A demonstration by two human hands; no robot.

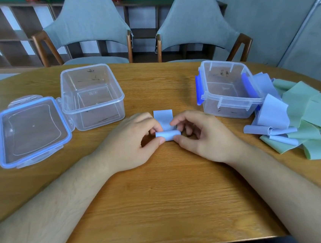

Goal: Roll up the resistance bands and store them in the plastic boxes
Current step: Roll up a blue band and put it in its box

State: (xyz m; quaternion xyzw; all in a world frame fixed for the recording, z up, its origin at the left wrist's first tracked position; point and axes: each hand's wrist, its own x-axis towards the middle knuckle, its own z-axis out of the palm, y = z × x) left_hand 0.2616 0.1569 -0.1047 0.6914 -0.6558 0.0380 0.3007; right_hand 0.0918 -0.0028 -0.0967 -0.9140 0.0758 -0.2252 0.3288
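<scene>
Roll quality depends on even pressure at both ends. The pale blue flat elastic resistance band (pixel 168 136) lies on the oval wooden table (pixel 164 200) between the two boxes. Its near end is wound into a short cylinder and a flat tail points away from the person. The left hand (pixel 132 142) pinches the left end of the cylinder between thumb and forefinger. The right hand (pixel 200 135) pinches the right end likewise, and the remaining fingers of each are loosely curled. Advance both pinches together so the edges stack flush and the roll does not cone. Either store appears ready: the clear lidless plastic box (pixel 95 116) to the left, with its blue-rimmed clear lid (pixel 28 131) beside it, or the clear plastic box with blue latches (pixel 229 106) to the right. The heap of unrolled blue and green bands (pixel 302 118) lies against the right side of that box.
</scene>
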